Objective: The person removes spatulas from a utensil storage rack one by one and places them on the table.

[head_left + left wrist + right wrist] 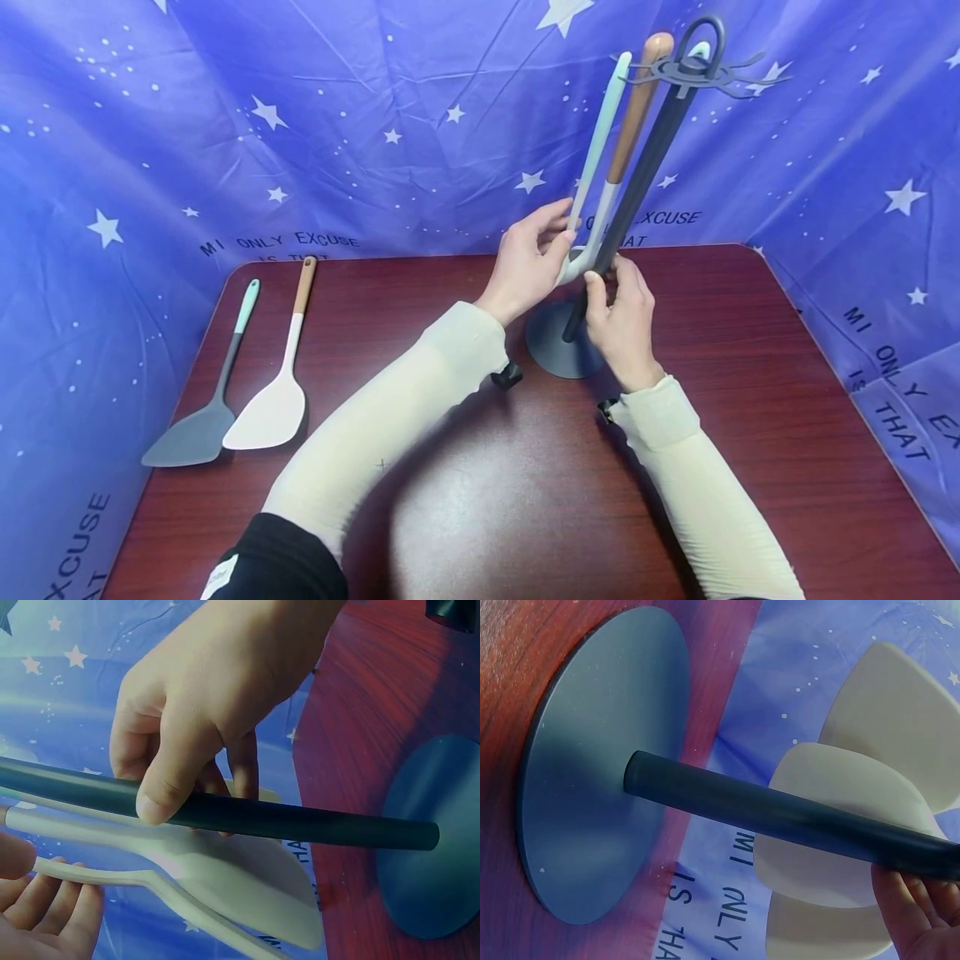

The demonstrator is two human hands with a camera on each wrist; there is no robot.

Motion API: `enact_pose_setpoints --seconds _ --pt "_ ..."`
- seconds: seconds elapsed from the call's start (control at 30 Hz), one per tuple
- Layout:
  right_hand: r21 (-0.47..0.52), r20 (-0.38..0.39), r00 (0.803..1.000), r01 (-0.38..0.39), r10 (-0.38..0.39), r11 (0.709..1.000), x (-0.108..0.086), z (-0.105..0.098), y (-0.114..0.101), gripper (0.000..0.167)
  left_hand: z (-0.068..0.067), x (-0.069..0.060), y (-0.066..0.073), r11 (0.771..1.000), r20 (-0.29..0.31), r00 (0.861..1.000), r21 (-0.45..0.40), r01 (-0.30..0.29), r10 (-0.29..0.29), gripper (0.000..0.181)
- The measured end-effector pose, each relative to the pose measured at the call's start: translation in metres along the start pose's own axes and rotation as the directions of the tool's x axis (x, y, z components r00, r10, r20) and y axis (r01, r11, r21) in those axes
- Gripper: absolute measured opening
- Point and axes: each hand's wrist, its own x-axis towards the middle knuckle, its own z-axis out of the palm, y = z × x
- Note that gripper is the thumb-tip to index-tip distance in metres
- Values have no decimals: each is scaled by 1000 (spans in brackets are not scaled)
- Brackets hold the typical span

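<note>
A dark utensil stand (651,158) leans to the right in the head view, with a round base and a ring of hooks. My right hand (624,321) grips its pole low down, thumb in front. My left hand (531,258) pinches the shaft of a mint-handled utensil (602,137), whose top end is beside a hook; whether it hangs there I cannot tell. Between it and the pole is a wooden-handled utensil (633,117) with a white neck. In the right wrist view, broad pale heads (892,720) show around the pole. A mint tip (701,51) shows behind the top loop.
On the table's left lie a grey turner (197,433) with a mint handle end and a white turner (272,412) with a wooden handle end. A blue starred cloth (420,125) rises behind the red-brown table (480,483) and on both sides.
</note>
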Motion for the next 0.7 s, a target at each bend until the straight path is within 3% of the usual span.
enact_pose_setpoints --seconds 0.33,0.7 --pt "5 -12 1000 -10 10 1000 -1 0 -1 23 -3 -5 3 999 -31 999 -24 22 -22 24" --pt "15 -13 1000 2 -2 1000 -1 0 1 23 -8 -10 3 998 -29 998 -22 51 -52 21"
